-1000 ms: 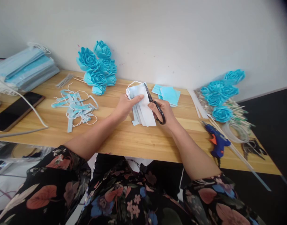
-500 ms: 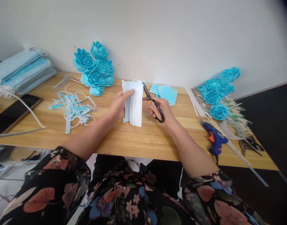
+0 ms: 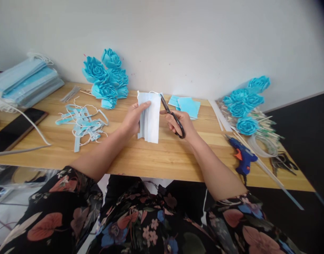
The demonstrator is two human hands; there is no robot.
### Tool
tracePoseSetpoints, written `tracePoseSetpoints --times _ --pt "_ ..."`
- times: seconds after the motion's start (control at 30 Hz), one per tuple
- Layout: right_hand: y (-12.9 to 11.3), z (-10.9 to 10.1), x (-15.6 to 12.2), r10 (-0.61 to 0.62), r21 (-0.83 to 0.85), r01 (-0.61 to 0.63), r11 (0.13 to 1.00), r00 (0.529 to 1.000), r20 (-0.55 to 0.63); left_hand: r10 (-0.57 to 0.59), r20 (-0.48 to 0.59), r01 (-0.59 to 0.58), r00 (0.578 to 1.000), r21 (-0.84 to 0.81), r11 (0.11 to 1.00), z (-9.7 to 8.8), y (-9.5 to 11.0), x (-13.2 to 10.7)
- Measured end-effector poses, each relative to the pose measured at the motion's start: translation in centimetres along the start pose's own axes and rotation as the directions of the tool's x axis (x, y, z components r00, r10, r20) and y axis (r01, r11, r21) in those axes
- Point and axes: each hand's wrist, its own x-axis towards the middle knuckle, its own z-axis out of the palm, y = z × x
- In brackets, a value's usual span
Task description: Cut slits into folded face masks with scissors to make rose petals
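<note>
My left hand [image 3: 132,118] grips a pale blue pleated face mask [image 3: 150,118], held upright above the wooden table [image 3: 156,158]. Black scissors [image 3: 172,116] are in my right hand [image 3: 181,123], fingers through the handles. The blade tips touch the mask's upper right edge. Just behind the scissors, cut blue squares [image 3: 187,104] lie flat on the table.
Blue fabric roses [image 3: 107,77] lean on the wall at the back; more roses on sticks [image 3: 245,106] lie at right. A blue glue gun [image 3: 242,157] rests near the right edge. Cut strips and ear loops [image 3: 82,121], a mask stack [image 3: 24,81] and a phone [image 3: 15,128] sit left.
The mask has turned from tilted to upright in my left hand. The scissors have come off its face and now sit at its upper right edge.
</note>
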Motion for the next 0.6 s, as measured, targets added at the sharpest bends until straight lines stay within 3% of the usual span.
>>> tracePoseSetpoints --times 0.2,0.4,0.6 --pt "0.24 0.07 0.19 0.0 0.015 0.0 1.0 1.0 0.0 0.007 -0.032 -0.007 0.999 -0.002 1.0 0.03 0.13 0.13" --pt "0.73 -0.04 0.35 -0.005 0.009 0.005 1.0 1.0 0.023 -0.038 0.011 0.038 0.999 0.017 0.999 0.28 0.13 -0.06" --pt "0.25 -0.3 -0.22 -0.052 0.062 0.04 0.997 0.974 0.22 0.003 -0.018 -0.003 1.0 -0.032 0.999 0.11 0.38 0.14"
